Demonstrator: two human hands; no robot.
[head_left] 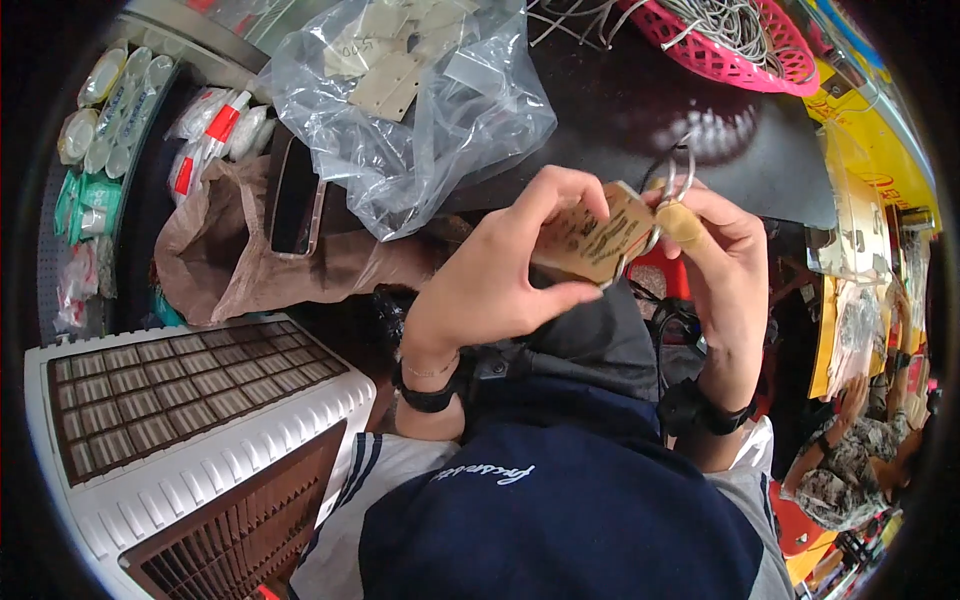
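My left hand [490, 270] grips a tan rectangular plate [592, 240] with dark print on it, thumb along its lower edge and fingers over the top. At the plate's right end, my right hand [725, 240] pinches a bent silver metal wire [684, 165]. The wire curves down beside the plate's edge; whether it passes through a hole there, I cannot tell. A yellowish wrap covers the right thumb. Beyond my hands, a clear plastic bag [475, 135] holds several beige plates [385, 85], some with small holes.
A pink basket [680, 40] of silver wires stands on the dark table [590, 110]. A phone [295, 200] rests on brown cloth [215, 260] at left. A white air cooler [215, 440] sits lower left, below shelved packets [100, 200]. Another person [850, 460] is at far right.
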